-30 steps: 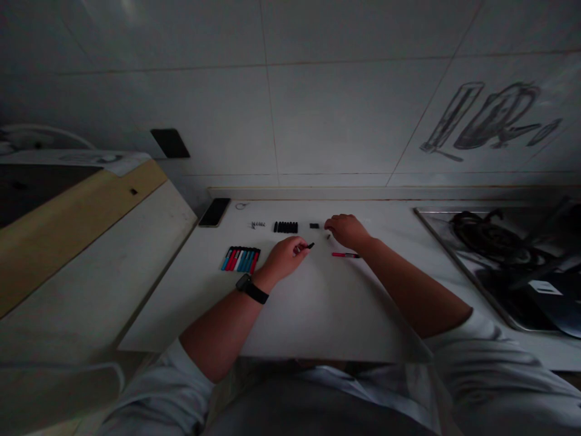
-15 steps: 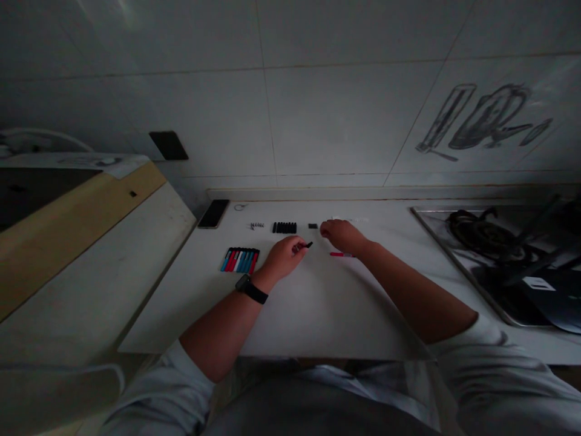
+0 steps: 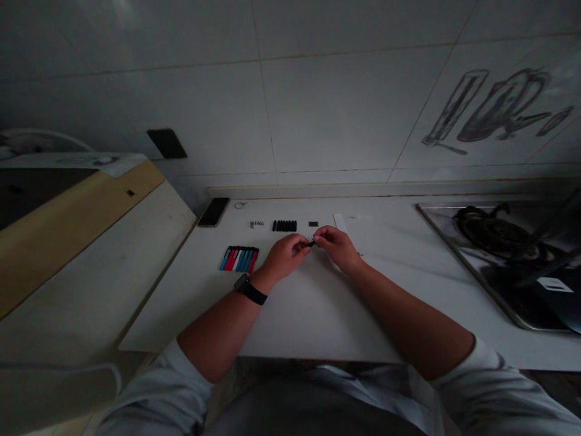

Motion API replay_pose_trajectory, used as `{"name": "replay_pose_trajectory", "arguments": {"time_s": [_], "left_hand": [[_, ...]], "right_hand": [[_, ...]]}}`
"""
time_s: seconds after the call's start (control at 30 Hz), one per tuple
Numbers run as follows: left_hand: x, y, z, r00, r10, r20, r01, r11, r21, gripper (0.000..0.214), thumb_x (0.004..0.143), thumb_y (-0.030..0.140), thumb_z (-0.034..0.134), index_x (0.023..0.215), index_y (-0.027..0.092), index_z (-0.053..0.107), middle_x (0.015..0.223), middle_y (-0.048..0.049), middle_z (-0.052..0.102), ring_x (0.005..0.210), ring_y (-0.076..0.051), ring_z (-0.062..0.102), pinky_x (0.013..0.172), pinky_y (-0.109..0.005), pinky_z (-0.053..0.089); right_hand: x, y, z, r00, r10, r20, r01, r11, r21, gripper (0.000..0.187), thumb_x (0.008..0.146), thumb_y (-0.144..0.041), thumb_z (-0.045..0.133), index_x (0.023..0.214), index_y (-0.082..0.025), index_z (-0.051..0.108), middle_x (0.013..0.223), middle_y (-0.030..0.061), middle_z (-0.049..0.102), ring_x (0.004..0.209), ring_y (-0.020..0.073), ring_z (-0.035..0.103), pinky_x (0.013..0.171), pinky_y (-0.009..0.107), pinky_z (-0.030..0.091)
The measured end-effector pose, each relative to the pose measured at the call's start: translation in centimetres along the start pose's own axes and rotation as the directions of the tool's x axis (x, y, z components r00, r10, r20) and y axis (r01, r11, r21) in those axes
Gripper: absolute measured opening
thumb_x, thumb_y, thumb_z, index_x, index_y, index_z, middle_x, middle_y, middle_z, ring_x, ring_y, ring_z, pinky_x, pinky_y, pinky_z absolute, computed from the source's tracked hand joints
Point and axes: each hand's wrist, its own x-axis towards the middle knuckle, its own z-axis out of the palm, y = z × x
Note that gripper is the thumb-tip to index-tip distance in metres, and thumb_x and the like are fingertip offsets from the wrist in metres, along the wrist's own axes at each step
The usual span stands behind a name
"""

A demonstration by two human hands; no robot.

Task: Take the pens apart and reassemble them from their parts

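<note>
My left hand is closed, its fingertips pinching a small dark stick-like part. The thumb and fingers of my right hand are pressed together at the other end of this part; whether they hold a further tiny piece I cannot tell. Just beyond the hands lie a row of short black cylindrical pieces and a small dark cluster. Left of my left hand is a row of red, blue and white pen-like sticks with black ends. A white strip lies behind my right hand.
Small metallic spring-like pieces, a thin ring and a phone lie toward the back left of the white table. Faint clear bits are at the back right. A gas stove stands on the right.
My right hand has moved left and nearer to me, from beside the dark cluster to the part in my left hand. The red stick under my right wrist is now mostly hidden.
</note>
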Motion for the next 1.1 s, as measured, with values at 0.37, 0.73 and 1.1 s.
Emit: {"name": "replay_pose_trajectory", "arguments": {"time_s": [0.37,0.73,1.1], "left_hand": [[-0.1,-0.1,0.0,1.0,-0.006,0.004,0.006,1.0,-0.016,0.008,0.094,0.025,0.068,0.1,0.021,0.067,0.096,-0.0039,0.073,0.088,-0.018,0.068,0.083,-0.032,0.054],[-0.2,-0.5,0.1,0.999,-0.023,-0.048,0.024,1.0,0.015,0.014,0.096,0.025,0.066,0.109,0.02,0.067,0.105,-0.0057,0.074,0.093,-0.019,0.069,0.088,-0.035,0.056],[-0.2,-0.5,0.2,0.999,0.008,-0.032,-0.007,1.0,0.019,0.01,0.096,0.026,0.065,0.105,0.021,0.067,0.101,-0.0044,0.073,0.09,-0.017,0.068,0.086,-0.034,0.054]], "right_hand": [[-0.3,-0.2,-0.1,0.999,-0.02,-0.037,0.02,1.0,-0.002,0.032,0.081,-0.054,0.072,0.087,-0.023,0.065,0.084,0.0016,0.068,0.079,0.017,0.062,0.076,0.032,0.051],[0.6,-1.8,-4.5,0.976,-0.186,-0.111,0.113,0.874,-0.473,0.033,0.096,-0.046,0.059,0.113,-0.024,0.076,0.111,0.0085,0.077,0.095,0.0221,0.07,0.089,0.036,0.055],[2.2,1.3,-10.2,0.994,0.107,-0.034,-0.065,0.3,-0.952,0.033,0.097,-0.027,0.057,0.12,-0.025,0.08,0.118,0.0102,0.075,0.106,0.0259,0.069,0.09,0.033,0.051]]}}
